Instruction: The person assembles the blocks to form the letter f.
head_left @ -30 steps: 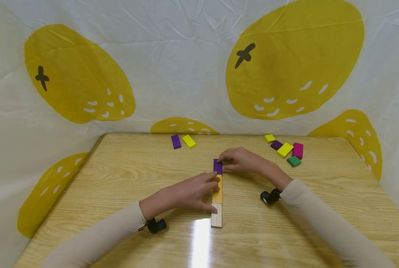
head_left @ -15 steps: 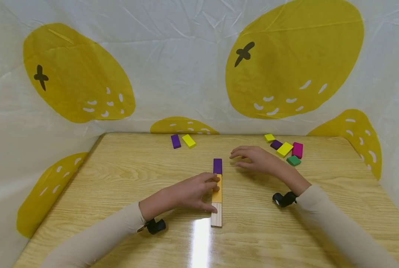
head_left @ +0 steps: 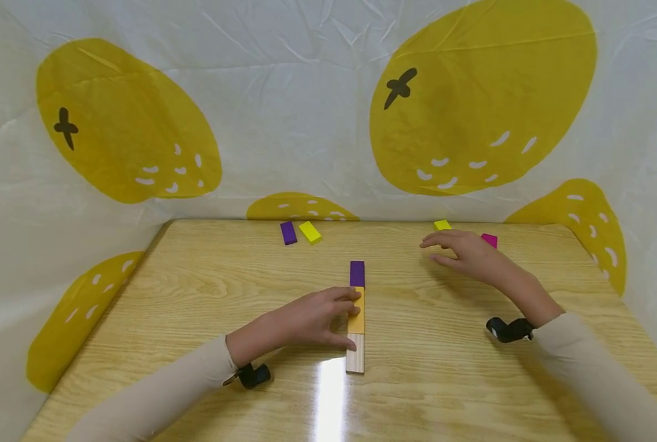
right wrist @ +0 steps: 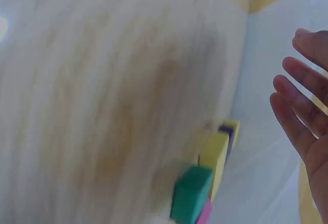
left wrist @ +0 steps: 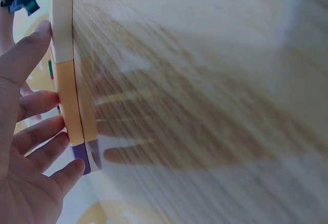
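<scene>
Three blocks lie end to end in a straight line mid-table: purple [head_left: 357,274], orange [head_left: 358,324] and plain wood [head_left: 356,363]. My left hand [head_left: 317,316] rests along their left side, fingers spread at the orange block and thumb at the plain one. In the left wrist view the fingertips touch the row's edge. Over the right-hand group of blocks hovers my right hand [head_left: 474,255], fingers loosely extended and holding nothing. It hides part of that group in the head view. The right wrist view shows a green block [right wrist: 192,196] and a yellow block [right wrist: 214,149] there.
At the back left lie a purple block [head_left: 288,233] and a yellow block [head_left: 310,232]. A small yellow block [head_left: 441,224] and a magenta block [head_left: 489,240] peek out around the right hand. Behind the wooden table [head_left: 223,258] hangs a lemon-print cloth [head_left: 295,123].
My right hand has left the purple block at the row's far end and moved right, over the group of blocks. The left hand and the row have stayed put.
</scene>
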